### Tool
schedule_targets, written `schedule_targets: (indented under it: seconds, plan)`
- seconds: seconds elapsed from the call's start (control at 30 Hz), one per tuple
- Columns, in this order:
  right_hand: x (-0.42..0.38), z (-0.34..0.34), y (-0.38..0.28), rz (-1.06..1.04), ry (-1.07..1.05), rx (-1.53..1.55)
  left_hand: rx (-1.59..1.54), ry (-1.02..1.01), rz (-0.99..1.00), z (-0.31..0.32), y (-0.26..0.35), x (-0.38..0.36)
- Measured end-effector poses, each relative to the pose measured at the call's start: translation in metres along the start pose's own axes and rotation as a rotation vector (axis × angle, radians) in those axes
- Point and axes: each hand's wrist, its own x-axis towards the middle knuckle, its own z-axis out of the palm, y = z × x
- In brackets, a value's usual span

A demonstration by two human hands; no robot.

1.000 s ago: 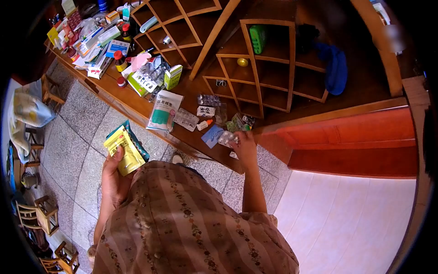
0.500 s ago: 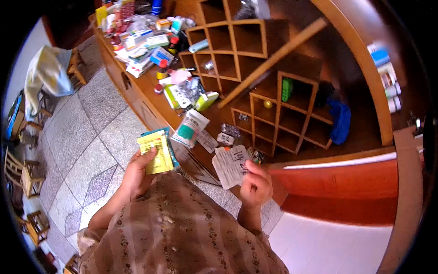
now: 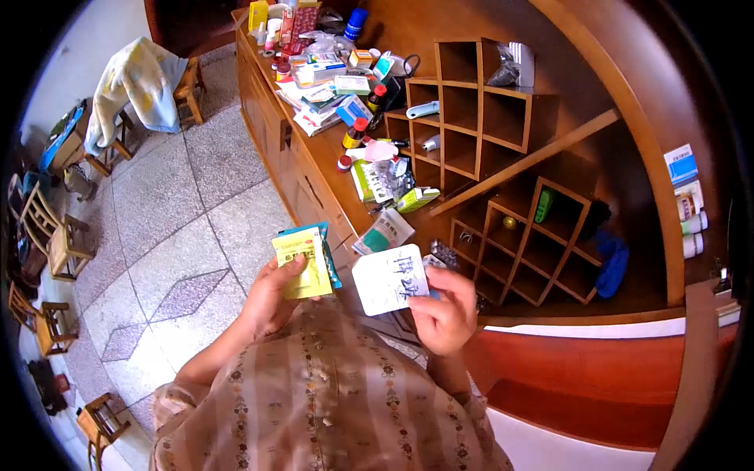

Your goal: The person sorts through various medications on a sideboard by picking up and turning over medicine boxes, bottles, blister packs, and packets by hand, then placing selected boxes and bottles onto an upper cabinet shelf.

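My left hand point(image 3: 275, 298) is closed around a yellow sachet point(image 3: 305, 267) with a teal packet point(image 3: 326, 239) behind it, the thumb pressing on the yellow front. To its right, my right hand point(image 3: 444, 310) pinches a white paper packet point(image 3: 385, 279) by its right edge. Dark handwriting runs across the packet, and its corners are rounded. Just beyond both hands, on the cabinet top, lies a white-and-green packet point(image 3: 383, 231). Small clear-looking items point(image 3: 444, 253) behind my right hand are partly hidden by it.
Medicine boxes point(image 3: 322, 94), red-capped bottles point(image 3: 357, 132) and plastic bags crowd the wooden cabinet point(image 3: 318, 184). A lattice shelf point(image 3: 479, 149) stands at its back, with a slanted wooden bar point(image 3: 542, 157). More containers point(image 3: 691, 224) sit at the right. Wooden chairs point(image 3: 63, 243) stand on the tiled floor.
The view has swung so that the cabinet and shelf sit further right and lower. My right hand has brought the white packet closer to the sachets and turned it to face me more squarely.
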Motion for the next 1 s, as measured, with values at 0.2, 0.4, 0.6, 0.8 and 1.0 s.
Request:
schedule_targets:
  seconds: [0.2, 0.4, 0.6, 0.8, 1.0]
  plan:
    - [0.013, 0.002, 0.004, 0.122, -0.104, 0.21, 0.048, 0.007, 0.018, -0.002, 0.004, -0.003]
    - [0.016, -0.001, 0.005, 0.153, -0.181, 0.259, 0.12, -0.103, -0.041, 0.006, 0.005, -0.007]
    - [0.014, -0.004, 0.004, 0.151, -0.247, 0.218, 0.253, -0.248, -0.118, 0.016, 0.008, -0.011]
    - [0.014, -0.001, 0.005, 0.163, -0.349, 0.232, 0.444, -0.322, -0.196, 0.027, 0.011, -0.013]
    - [0.001, 0.017, 0.0, 0.426, -0.15, 0.359, 0.428, -0.287, -0.157, 0.021, 0.01, -0.012]
